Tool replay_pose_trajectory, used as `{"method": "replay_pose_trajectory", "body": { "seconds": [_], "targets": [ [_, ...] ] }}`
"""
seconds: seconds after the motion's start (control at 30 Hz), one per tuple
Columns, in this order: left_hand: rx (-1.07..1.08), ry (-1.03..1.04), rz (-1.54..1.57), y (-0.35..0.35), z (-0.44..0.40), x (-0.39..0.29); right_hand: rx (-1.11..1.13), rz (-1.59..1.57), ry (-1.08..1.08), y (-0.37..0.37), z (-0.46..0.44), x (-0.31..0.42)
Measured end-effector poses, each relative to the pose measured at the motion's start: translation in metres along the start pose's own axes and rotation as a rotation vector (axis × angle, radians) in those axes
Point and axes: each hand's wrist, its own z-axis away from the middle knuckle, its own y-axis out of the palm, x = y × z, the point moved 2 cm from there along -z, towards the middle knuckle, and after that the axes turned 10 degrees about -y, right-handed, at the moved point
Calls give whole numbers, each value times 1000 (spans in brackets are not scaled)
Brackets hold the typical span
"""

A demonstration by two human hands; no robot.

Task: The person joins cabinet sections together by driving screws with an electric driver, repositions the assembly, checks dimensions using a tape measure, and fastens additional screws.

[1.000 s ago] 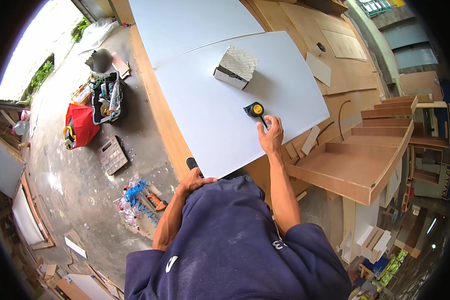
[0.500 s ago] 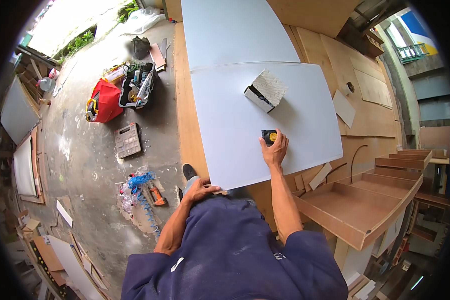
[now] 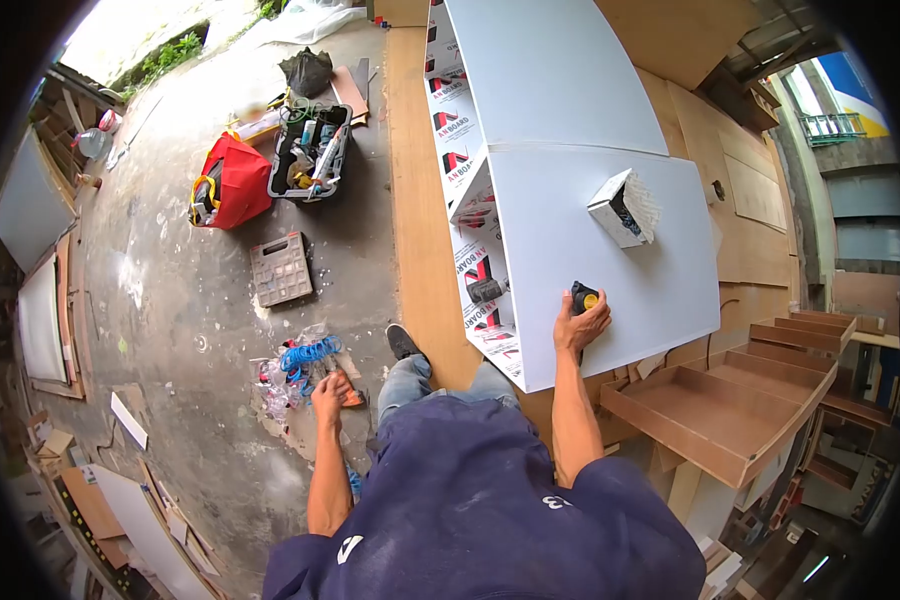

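A black tape measure with a yellow disc [image 3: 588, 299] is on the white panel top [image 3: 610, 215], near its front edge. My right hand [image 3: 581, 325] is closed around it. My left hand [image 3: 328, 398] hangs left of my legs, off the panel, its fingers curled together; whether anything is in them is hidden. Below that hand on the floor lie an orange tool [image 3: 349, 391] and a coiled blue hose [image 3: 311, 353]. A small open white box [image 3: 621, 222] stands on the panel beyond my right hand. In the cabinet's open left side, a dark tool [image 3: 485, 290] rests on a printed inner board.
On the floor at the left are a red bag [image 3: 238, 187], a black tool crate [image 3: 336, 172] and a grey organizer case [image 3: 281, 270]. Brown wooden trays [image 3: 670, 415] stand at the right. Plywood sheets [image 3: 695, 130] lie behind the white panel.
My left hand has left the panel's front corner and moved left and down. The view has shifted, so the cabinet's open printed side now shows. My right hand keeps hold of the tape measure.
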Motion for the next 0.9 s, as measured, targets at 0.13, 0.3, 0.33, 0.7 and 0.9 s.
{"method": "replay_pose_trajectory", "body": {
  "seconds": [0.13,0.3,0.33,0.7,0.9],
  "targets": [
    [-198,-140,166,-95,-9,18,122,86,-21,1,-9,0],
    [-276,-294,337,-103,-32,64,35,357,-214,-23,-38,46],
    [-263,-298,327,-88,-30,62,135,245,-310,-16,-50,55],
    [36,-172,213,9,-122,-55,647,-6,-431,126,-180,134],
    [-84,-227,25,-14,-137,-110,534,61,-411,151,-158,185]
  ]
}}
